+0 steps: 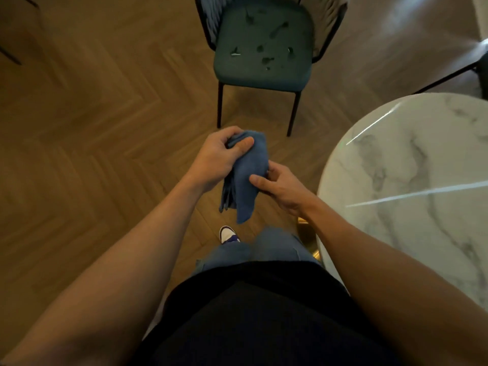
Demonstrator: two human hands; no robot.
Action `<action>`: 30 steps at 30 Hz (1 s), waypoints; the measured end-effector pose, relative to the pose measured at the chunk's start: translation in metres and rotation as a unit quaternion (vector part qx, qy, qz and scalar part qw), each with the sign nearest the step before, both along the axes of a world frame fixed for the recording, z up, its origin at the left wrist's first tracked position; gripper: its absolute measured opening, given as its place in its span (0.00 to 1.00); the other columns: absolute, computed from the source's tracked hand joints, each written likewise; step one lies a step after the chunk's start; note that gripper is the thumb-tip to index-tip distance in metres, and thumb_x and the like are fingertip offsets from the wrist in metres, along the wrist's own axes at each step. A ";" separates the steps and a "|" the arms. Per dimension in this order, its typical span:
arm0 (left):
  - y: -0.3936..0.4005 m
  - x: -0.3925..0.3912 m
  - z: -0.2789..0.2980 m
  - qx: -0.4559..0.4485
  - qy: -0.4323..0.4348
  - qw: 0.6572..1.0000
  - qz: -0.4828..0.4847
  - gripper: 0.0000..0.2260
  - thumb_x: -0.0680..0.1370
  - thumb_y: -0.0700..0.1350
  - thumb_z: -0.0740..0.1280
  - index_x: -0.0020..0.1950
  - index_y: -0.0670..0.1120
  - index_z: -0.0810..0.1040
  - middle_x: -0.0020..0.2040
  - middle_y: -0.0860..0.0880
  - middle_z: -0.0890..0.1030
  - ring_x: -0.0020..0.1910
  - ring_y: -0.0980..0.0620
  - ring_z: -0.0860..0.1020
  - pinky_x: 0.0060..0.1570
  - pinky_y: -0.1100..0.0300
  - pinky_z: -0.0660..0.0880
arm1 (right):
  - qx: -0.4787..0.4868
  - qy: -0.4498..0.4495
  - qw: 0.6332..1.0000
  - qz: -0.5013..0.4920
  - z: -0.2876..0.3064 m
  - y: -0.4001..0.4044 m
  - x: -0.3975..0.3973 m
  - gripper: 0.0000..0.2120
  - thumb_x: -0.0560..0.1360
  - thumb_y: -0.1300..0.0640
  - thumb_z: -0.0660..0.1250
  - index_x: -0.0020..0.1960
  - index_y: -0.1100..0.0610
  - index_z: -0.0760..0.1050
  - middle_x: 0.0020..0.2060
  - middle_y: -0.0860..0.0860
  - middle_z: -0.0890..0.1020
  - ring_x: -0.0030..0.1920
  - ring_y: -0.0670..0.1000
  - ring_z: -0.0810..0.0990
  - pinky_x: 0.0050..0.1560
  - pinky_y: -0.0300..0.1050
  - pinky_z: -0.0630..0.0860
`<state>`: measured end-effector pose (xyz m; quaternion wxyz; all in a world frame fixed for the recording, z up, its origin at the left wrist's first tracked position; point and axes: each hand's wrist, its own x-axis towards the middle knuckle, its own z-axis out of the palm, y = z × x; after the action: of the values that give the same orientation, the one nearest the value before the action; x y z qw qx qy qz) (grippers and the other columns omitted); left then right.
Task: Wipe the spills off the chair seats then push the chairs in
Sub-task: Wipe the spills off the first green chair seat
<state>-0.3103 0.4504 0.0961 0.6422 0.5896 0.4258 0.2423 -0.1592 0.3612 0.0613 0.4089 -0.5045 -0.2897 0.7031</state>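
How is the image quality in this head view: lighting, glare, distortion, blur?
Head view: dim, warm lighting; bright glare streaks cross the marble table; wide-angle distortion bows the forearms and floor at the edges; the cloth and both hands are fairly sharp; the spills on the chair seat are soft but visible.

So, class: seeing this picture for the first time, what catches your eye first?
A blue cloth held mid-frame by both hands, left hand at its top, right hand lower down. Beyond it stands a green chair with dark spills on its seat. A marble table fills the right.
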 end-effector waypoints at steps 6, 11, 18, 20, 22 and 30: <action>0.106 0.022 -0.007 -0.148 0.004 0.987 0.066 0.08 0.79 0.47 0.68 0.48 0.42 0.78 0.42 0.45 0.81 0.43 0.48 0.80 0.42 0.54 0.78 | -0.027 0.110 0.992 -0.064 0.006 0.068 -0.001 0.30 0.70 0.59 0.77 0.68 0.53 0.69 0.60 0.54 0.81 0.60 0.55 0.81 0.58 0.50 0.80; 0.171 0.042 -0.031 -0.410 -0.048 0.908 0.077 0.31 0.75 0.63 0.67 0.64 0.38 0.76 0.60 0.39 0.80 0.59 0.41 0.79 0.60 0.47 0.75 | -0.023 0.170 0.980 -0.099 0.001 0.140 0.028 0.27 0.74 0.62 0.68 0.69 0.46 0.67 0.65 0.57 0.77 0.61 0.58 0.80 0.59 0.54 0.80; 0.218 0.076 -0.054 -0.543 -0.207 0.814 0.013 0.39 0.74 0.70 0.57 0.71 0.39 0.71 0.67 0.37 0.75 0.62 0.40 0.76 0.63 0.47 0.74 | -0.038 0.154 0.980 -0.119 -0.018 0.240 0.071 0.25 0.76 0.64 0.68 0.66 0.41 0.68 0.64 0.52 0.78 0.62 0.55 0.81 0.57 0.52 0.80; 0.239 0.090 -0.060 -0.525 -0.197 0.825 0.070 0.32 0.76 0.64 0.61 0.66 0.38 0.75 0.63 0.37 0.77 0.59 0.40 0.78 0.63 0.47 0.74 | -0.038 0.139 0.985 -0.099 -0.025 0.261 0.081 0.25 0.78 0.67 0.65 0.67 0.42 0.68 0.66 0.55 0.77 0.64 0.57 0.80 0.62 0.57 0.78; 0.263 0.102 -0.068 -0.501 -0.177 0.839 0.118 0.25 0.78 0.56 0.63 0.66 0.38 0.75 0.61 0.37 0.78 0.58 0.40 0.80 0.58 0.47 0.78 | -0.033 0.111 0.989 -0.090 -0.029 0.282 0.088 0.25 0.79 0.68 0.64 0.69 0.45 0.67 0.67 0.57 0.76 0.65 0.59 0.79 0.64 0.59 0.77; 0.368 0.139 -0.096 -0.365 -0.109 0.912 0.152 0.16 0.80 0.41 0.65 0.68 0.45 0.73 0.61 0.40 0.80 0.57 0.41 0.80 0.54 0.46 0.79 | -0.027 -0.043 0.996 -0.079 -0.066 0.377 0.119 0.25 0.78 0.69 0.67 0.71 0.56 0.65 0.65 0.55 0.77 0.66 0.52 0.78 0.64 0.48 0.77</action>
<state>-0.1716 0.8183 0.0003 0.8102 0.2122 0.4966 0.2278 -0.0400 0.7383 -0.0049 0.4369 -0.5665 -0.2473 0.6535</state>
